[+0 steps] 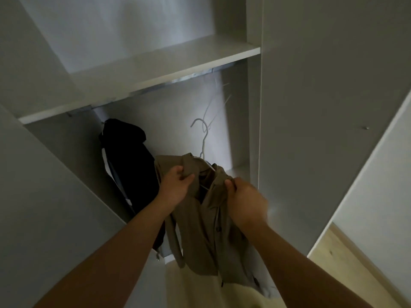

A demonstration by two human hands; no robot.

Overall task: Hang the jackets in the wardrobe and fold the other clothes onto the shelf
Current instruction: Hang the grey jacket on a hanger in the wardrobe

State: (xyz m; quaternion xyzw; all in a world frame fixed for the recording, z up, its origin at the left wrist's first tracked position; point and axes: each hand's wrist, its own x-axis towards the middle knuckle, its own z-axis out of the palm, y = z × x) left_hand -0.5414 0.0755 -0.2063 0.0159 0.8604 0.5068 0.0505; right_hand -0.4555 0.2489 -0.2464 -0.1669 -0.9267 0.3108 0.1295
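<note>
Currently I hold: khaki cloth jacket (206, 218) on white wire hanger (203, 146), collar pinched by left hand (175, 185) and right hand (244, 201), just right of the hanging black hooded jacket (129, 163).

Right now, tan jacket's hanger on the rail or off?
Off: hanger hook free below the rail; left hand and right hand grip the tan jacket.

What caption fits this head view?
Left hand and right hand hold a tan jacket on a white hanger under the wardrobe shelf, beside a hung black jacket.
</note>
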